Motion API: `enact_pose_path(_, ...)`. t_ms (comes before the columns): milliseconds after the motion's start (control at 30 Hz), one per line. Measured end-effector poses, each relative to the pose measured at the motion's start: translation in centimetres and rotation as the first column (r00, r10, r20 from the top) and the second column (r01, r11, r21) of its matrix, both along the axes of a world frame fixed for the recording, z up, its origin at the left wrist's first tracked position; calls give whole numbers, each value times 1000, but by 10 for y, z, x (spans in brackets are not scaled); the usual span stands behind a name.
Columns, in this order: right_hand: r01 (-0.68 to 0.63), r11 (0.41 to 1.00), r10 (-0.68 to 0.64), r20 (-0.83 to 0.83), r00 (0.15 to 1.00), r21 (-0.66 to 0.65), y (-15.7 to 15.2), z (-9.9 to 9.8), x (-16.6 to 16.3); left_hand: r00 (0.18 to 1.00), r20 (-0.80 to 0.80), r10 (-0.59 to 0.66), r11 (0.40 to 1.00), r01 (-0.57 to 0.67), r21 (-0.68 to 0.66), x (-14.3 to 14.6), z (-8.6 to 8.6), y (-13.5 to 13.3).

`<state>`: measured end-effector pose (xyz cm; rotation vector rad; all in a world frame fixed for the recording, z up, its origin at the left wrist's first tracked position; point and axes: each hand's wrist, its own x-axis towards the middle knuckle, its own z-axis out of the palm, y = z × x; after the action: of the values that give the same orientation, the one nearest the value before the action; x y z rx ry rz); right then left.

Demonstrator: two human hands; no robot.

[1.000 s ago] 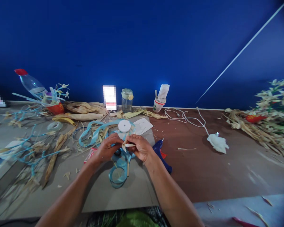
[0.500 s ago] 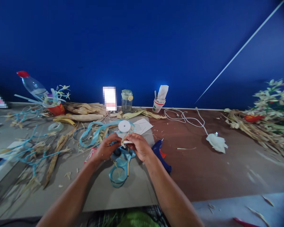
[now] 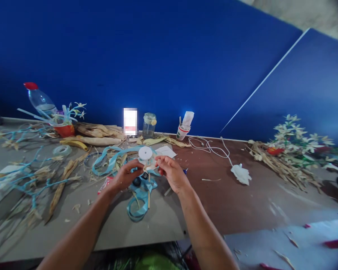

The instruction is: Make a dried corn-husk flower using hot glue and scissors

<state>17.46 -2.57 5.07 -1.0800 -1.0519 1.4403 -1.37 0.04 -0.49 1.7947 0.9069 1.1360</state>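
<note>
Between my two hands is a small pale piece of dried husk (image 3: 149,168), its exact shape too small to make out. My left hand (image 3: 127,174) pinches its left side with thumb and forefinger. On the other side, my right hand (image 3: 170,171) has its fingers closed at the piece's right end. Just beyond the fingers stands a white spool (image 3: 145,153). Light blue ribbon (image 3: 137,209) lies in loops below and behind the hands, with dark round items partly hidden beside it. A blue glue gun (image 3: 185,171) is mostly covered by my right hand and forearm.
Blue-wrapped stems (image 3: 33,195) and a tape roll (image 3: 62,150) lie left. Along the blue wall stand a red-capped bottle (image 3: 42,101), a lidded jar (image 3: 149,125) and a paper cup (image 3: 183,132). A white cable (image 3: 227,150) and white-flowered stems (image 3: 293,137) are right.
The view has swung slightly right. My hands have drawn a little apart with the husk piece between them, and my right arm now covers most of the glue gun.
</note>
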Motion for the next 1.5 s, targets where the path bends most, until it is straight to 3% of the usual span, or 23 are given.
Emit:
enact_pose_path(167,-74,997,67,169,983,36,4,-7,-7,999,-45,-30,1000,30,-10,-3,-2,1)
enact_pose_path(300,-4,999,-5,191,982,44,14,-15,-12,998,-27,-50,998,49,-40,-2,-2,1)
enact_pose_path(433,94,995,-100,156,983,45,22,-21,-12,993,114,-11,985,30,-167,0,-1,2)
enact_pose_path(533,134,987,-148,194,970,84,26,-25,-13,958,265,107,959,-29,-282,-1,-2,4)
enact_pose_path(633,28,992,-57,243,968,120,26,-28,-14,892,425,156,930,13,-368,0,-2,4)
enact_pose_path(800,-149,960,44,398,916,237,24,-28,-18,830,552,84,854,225,-468,3,0,1)
enact_pose_path(967,-223,930,65,467,882,291,26,-28,-21,846,530,52,822,265,-504,5,-1,-1)
enact_pose_path(1300,-179,958,27,549,836,225,29,-28,-29,955,290,-57,864,193,-466,-1,-6,2)
enact_pose_path(1400,-154,955,-10,545,838,254,28,-29,-23,951,307,16,859,144,-491,2,-2,1)
enact_pose_path(1500,-83,949,-122,600,791,303,17,-33,-2,890,395,226,834,32,-551,5,0,2)
